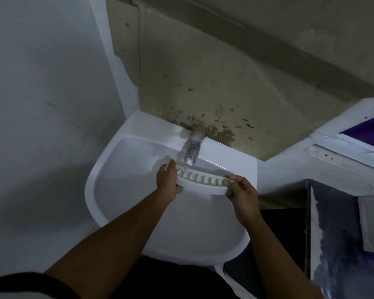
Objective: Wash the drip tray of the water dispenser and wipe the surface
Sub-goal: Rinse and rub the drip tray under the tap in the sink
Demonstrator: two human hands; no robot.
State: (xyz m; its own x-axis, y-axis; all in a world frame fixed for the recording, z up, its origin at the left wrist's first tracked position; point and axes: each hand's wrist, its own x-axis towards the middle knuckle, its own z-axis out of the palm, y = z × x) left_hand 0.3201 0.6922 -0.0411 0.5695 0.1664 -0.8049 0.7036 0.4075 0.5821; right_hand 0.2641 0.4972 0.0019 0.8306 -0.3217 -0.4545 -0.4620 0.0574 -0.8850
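The white slotted drip tray (203,182) hangs over the white sink (121,190), tilted on edge just below the chrome tap (192,147). My left hand (167,180) grips the tray's left end, fingers over the top and thumb underneath. My right hand (241,190) pinches its right end. The tray's slats face up toward the spout. Whether water is running I cannot tell.
A stained beige wall (214,83) rises behind the tap, a white wall (41,104) stands on the left. A white ledge with a purple panel (363,130) is at the right, with a dark grey surface (333,223) below it.
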